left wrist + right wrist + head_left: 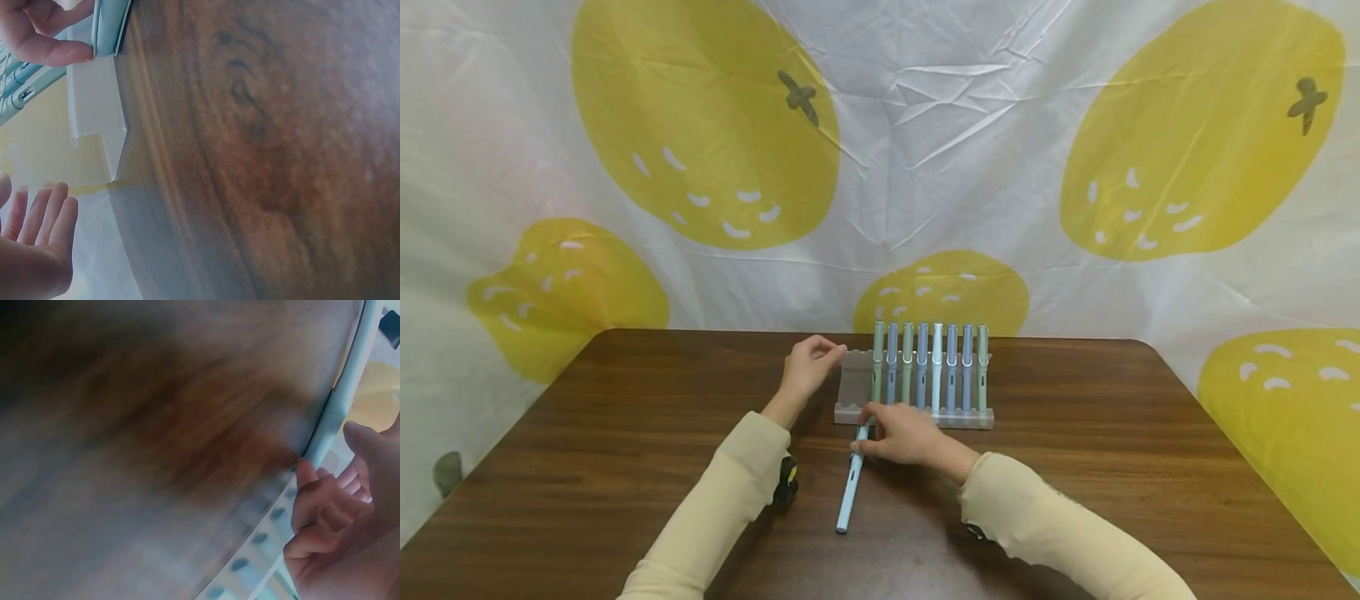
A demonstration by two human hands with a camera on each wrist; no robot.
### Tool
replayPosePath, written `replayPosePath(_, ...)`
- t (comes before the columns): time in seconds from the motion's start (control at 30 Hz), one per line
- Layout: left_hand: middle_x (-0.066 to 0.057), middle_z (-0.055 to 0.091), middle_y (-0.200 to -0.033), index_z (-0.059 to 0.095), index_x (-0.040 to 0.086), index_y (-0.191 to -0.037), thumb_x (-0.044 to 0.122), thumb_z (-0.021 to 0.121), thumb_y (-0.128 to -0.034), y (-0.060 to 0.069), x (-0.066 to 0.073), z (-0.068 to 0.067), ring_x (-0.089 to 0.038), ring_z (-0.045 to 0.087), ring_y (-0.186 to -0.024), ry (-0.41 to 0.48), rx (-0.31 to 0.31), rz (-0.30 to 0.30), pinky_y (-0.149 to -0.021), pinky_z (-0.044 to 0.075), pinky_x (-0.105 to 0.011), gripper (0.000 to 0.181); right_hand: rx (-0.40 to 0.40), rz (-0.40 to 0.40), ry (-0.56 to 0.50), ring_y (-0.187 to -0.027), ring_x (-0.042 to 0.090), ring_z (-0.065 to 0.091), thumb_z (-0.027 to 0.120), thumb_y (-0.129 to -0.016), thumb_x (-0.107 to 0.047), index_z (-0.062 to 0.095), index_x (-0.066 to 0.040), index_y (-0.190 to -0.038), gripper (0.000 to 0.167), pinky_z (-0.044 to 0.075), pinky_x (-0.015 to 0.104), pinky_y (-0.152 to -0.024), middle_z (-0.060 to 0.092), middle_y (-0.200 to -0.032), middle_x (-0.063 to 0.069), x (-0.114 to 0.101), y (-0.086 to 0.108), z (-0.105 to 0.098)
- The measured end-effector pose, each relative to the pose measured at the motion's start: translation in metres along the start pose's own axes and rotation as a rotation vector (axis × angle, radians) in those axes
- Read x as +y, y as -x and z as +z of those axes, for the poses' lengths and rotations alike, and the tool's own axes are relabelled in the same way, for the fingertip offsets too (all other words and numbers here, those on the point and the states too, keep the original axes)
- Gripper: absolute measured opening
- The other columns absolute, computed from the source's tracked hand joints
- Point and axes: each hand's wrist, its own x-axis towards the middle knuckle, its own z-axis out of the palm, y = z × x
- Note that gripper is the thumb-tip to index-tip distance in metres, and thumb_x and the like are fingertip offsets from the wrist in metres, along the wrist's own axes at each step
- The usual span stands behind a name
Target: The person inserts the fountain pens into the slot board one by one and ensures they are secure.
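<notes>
My right hand [906, 433] pinches a light blue pen [848, 493] near its cap end, between thumb and fingers. The pen slants toward the front of the table, just before the clear pen stand [857, 382]. In the right wrist view the same pen [337, 406] runs along the fingertips. My left hand [807, 367] is beside the stand's upper left corner, holding nothing; whether its fingertips touch the stand I cannot tell. Several green, blue and pale pens [922, 367] stand upright in a row in the stand, with bare slots at its left end.
The stand sits near the back of a dark brown wooden table [1075, 433]. Right behind the table hangs a white cloth [955, 167] printed with yellow lemons. A black wrist device [786, 481] is strapped at the left sleeve.
</notes>
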Motion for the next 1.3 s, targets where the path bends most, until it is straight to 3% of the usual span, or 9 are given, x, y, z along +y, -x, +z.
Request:
replayPosePath(0.3,-0.012,0.065,-0.089,0.061,0.003,-0.089,0.026,0.061,-0.0840,-0.002,-0.001,0.000,-0.026,0.060,-0.083,-0.006,0.005,-0.006,-0.070,0.048,-0.035,0.024,-0.062,0.046,0.042,-0.048,0.007,0.044,0.064,-0.075,-0.047,0.053,-0.012,-0.100,0.044,0.037,0.023,-0.042,0.047,-0.059,-0.009,-0.007,0.001,-0.003)
replayPosePath(0.53,-0.013,0.065,-0.090,0.061,0.003,-0.088,0.025,0.061,-0.0840,-0.002,-0.002,0.000,-0.027,0.060,-0.084,-0.002,0.010,0.000,-0.069,0.048,-0.035,0.023,-0.125,-0.025,0.007,-0.051,0.005,0.045,0.068,-0.074,-0.035,0.051,-0.011,-0.100,0.040,0.037,0.021,-0.046,0.048,-0.062,-0.009,-0.004,0.003,-0.007)
replayPosePath(0.77,-0.011,0.065,-0.089,0.061,0.003,-0.088,0.027,0.062,-0.0834,-0.001,-0.002,0.000,-0.027,0.060,-0.084,-0.001,0.012,-0.011,-0.069,0.048,-0.034,0.024,-0.177,0.007,-0.013,-0.054,0.007,0.046,0.066,-0.072,-0.025,0.050,-0.012,-0.103,0.037,0.037,0.022,-0.047,0.049,-0.064,-0.009,-0.005,0.005,-0.010)
replayPosePath(1.0,-0.011,0.065,-0.088,0.061,0.003,-0.087,0.025,0.062,-0.0834,-0.003,-0.002,0.001,-0.023,0.061,-0.081,0.003,0.023,-0.005,-0.068,0.048,-0.033,0.022,-0.173,0.045,-0.008,-0.053,0.008,0.045,0.065,-0.074,-0.024,0.051,-0.011,-0.105,0.037,0.037,0.023,-0.045,0.049,-0.063,-0.007,-0.006,0.005,-0.008)
replayPosePath(1.3,-0.011,0.065,-0.087,0.061,0.003,-0.087,0.026,0.062,-0.0833,-0.001,-0.001,0.001,-0.021,0.061,-0.080,-0.003,0.017,0.005,-0.068,0.048,-0.033,0.023,-0.117,0.029,-0.043,-0.051,0.007,0.045,0.064,-0.075,-0.020,0.053,-0.009,-0.105,0.034,0.037,0.023,-0.045,0.049,-0.062,-0.007,-0.001,0.007,-0.008)
